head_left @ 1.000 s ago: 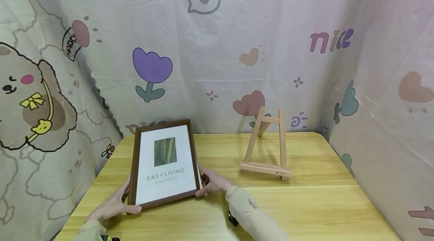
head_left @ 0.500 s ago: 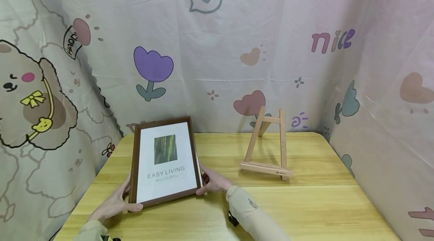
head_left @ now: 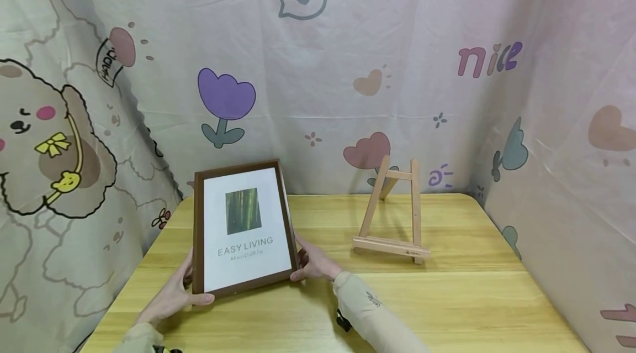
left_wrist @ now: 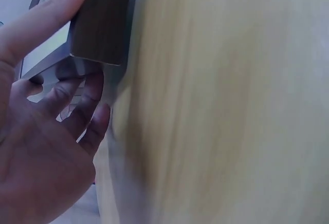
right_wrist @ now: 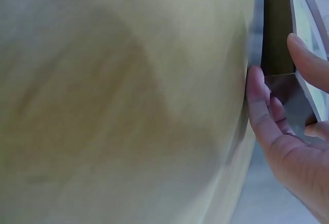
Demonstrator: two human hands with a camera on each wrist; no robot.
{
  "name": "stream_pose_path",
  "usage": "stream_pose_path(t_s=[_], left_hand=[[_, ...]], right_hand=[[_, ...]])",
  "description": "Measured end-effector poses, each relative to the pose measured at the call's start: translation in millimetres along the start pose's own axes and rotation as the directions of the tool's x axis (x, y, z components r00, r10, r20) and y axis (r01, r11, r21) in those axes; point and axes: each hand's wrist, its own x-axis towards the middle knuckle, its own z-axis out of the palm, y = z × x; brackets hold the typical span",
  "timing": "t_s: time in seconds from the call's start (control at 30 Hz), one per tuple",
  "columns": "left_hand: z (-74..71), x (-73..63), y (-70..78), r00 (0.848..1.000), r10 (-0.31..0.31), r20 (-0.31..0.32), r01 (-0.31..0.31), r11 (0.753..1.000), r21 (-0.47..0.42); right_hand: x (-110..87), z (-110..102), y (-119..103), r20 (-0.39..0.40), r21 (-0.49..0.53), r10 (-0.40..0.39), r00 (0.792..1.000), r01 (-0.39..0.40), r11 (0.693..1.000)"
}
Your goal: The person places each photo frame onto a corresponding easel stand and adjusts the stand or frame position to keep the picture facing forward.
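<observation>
A brown picture frame [head_left: 244,281] with a white "EASY LIVING" insert and a small bamboo picture leans back at the left of the table. My left hand [head_left: 171,293] grips its lower left corner, thumb over the front and fingers along the side. At the lower right corner my right hand [head_left: 314,262] holds the other side, thumb at the front edge. Both wrist views show the fingers [left_wrist: 77,106] curled at the side and back of the frame. To the right stands a small wooden easel [head_left: 390,245], apart from both hands.
The wooden table [head_left: 447,309] runs back to a patterned cloth [head_left: 318,66] that hangs behind and at both sides. The easel stands near the back of the table, right of the frame.
The picture frame has tilted more upright, its top edge rising against the cloth, and its lower edge has shifted slightly back. Both hands move with it. The easel stays put.
</observation>
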Motion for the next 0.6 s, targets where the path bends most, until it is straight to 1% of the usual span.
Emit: stream_pose_path(t_s=[0.17, 0.23, 0.43, 0.6], left_hand=[[2.2, 4.1, 5.9, 1.000, -0.008, -0.026, 0.009, 0.999, 0.037], [3.5, 6.1, 8.1, 0.999, -0.013, -0.031, 0.014, 0.999, 0.031], [8.4, 10.5, 14.6, 0.999, 0.008, -0.045, -0.008, 1.000, -0.012], [12.8, 12.7, 20.9, 0.998, -0.029, -0.053, 0.028, 0.999, -0.017]], right_hand=[[-0.3, -3.2, 0.3, -0.028, 0.014, -0.017, 0.999, 0.018, 1.000], [-0.7, -5.4, 0.0, -0.035, 0.008, -0.028, 0.999, 0.028, 1.000], [-4.9, -13.1, -1.8, -0.051, -0.003, -0.066, 0.997, 0.066, 0.998], [-8.9, -18.9, -0.5, -0.078, -0.025, -0.086, 0.993, 0.084, 0.996]])
